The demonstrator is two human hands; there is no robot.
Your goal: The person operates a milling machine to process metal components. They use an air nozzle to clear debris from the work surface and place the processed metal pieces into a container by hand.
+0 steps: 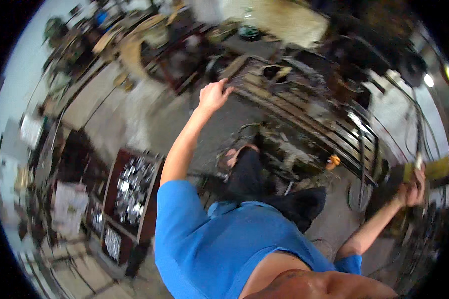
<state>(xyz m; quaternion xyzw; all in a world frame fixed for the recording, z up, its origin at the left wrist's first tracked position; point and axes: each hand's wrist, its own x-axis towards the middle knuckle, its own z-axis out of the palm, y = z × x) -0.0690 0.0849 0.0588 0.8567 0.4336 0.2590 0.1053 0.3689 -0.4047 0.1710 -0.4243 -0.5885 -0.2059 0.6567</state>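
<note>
My left hand (214, 96) is stretched forward beside the near left corner of a slatted metal bench (304, 117). Its fingers are slightly apart, and nothing shows in them. Far out to the right, my right hand (413, 190) is closed, its fingers curled around something partly hidden. A short pale end (418, 160) sticks out above that fist, like the tip of a handle; its kind is blurred. Behind the fist lies a yellowish block or panel (434, 172). A dark pot-like item (274, 74) rests on the bench.
A partitioned bin (115, 189) holding many shiny metal pieces (134, 187) stands at my left. A small orange object (333, 161) is by the bench's lower edge. Cables (424, 119) hang at the right. Cluttered worktables (157, 37) line the far left; my sandalled foot (239, 153) is below.
</note>
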